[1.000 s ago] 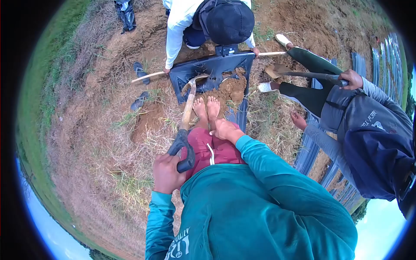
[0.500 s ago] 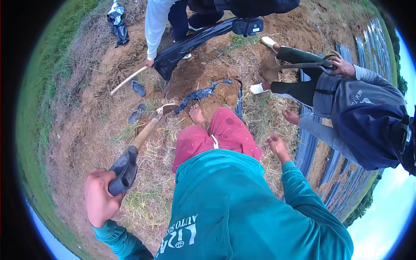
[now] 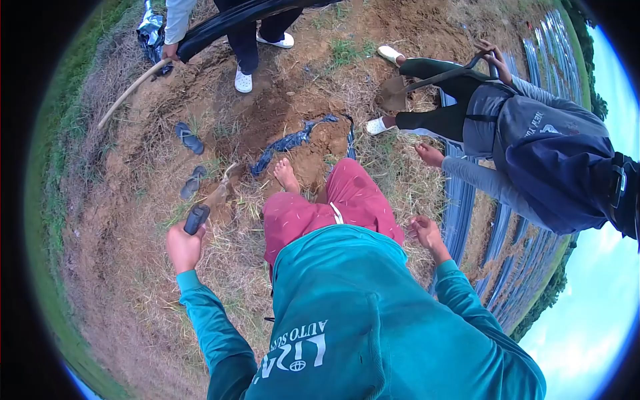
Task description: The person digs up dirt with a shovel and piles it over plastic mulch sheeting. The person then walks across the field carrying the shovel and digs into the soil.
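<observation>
Shovel (image 3: 215, 197) is slanting away from your left hand (image 3: 185, 247), whose fingers are wrapping tightly around the black grip (image 3: 197, 218). Taking the drawstring (image 3: 338, 213) of your red trousers (image 3: 300, 225) as the dial's centre, that hand is sitting near nine o'clock and the shaft is pointing toward ten; the far end is looking too foreshortened to tell whether it is touching the ground. Your right hand (image 3: 427, 233) is hanging near three o'clock, just beside the trousers, its fingers loosely spread and slightly curled.

Two sandals (image 3: 189, 138) are lying between nine and ten, beyond the shovel. Your bare foot (image 3: 287, 177) is showing at ten, near a crumpled dark plastic strip (image 3: 287, 143) that is lying on loose soil at eleven. Farther out at eleven, a person in white shoes (image 3: 244, 81) is gripping a wooden stick (image 3: 133, 90) with black sheeting (image 3: 223, 28) beside it. At two, a co-worker in grey (image 3: 497, 117) is holding another shovel (image 3: 395, 94), its blade resting toward one o'clock.
</observation>
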`<control>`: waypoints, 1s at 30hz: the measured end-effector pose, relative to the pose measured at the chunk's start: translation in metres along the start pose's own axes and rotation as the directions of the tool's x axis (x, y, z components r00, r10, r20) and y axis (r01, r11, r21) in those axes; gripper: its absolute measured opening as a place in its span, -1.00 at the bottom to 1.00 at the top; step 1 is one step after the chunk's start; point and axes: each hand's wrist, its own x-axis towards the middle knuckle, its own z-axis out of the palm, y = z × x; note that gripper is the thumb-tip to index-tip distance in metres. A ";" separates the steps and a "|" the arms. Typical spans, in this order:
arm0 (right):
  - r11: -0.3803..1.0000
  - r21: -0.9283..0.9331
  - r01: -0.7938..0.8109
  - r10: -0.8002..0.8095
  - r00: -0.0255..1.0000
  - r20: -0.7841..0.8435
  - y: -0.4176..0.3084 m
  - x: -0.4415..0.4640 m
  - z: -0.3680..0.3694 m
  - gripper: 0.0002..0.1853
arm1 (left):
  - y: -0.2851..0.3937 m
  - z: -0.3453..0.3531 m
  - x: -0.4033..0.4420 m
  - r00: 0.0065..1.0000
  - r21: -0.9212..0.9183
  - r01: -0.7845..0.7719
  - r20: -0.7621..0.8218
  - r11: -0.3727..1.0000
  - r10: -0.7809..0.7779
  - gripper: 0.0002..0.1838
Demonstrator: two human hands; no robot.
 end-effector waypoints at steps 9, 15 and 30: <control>1.000 -0.014 0.011 -0.010 0.999 0.037 0.006 0.012 0.010 -0.79 | 0.009 0.009 -0.005 1.000 0.005 -0.011 0.002 1.000 0.011 -0.74; 0.990 0.101 0.096 -0.096 0.995 -0.006 -0.018 0.037 -0.011 -0.77 | 0.021 0.029 -0.026 1.000 0.055 0.001 -0.024 0.998 0.001 -0.74; 0.998 0.040 -0.039 0.032 0.987 0.157 -0.064 0.191 -0.122 -0.87 | 0.125 0.137 -0.090 0.987 0.270 0.146 -0.099 0.952 -0.123 -0.83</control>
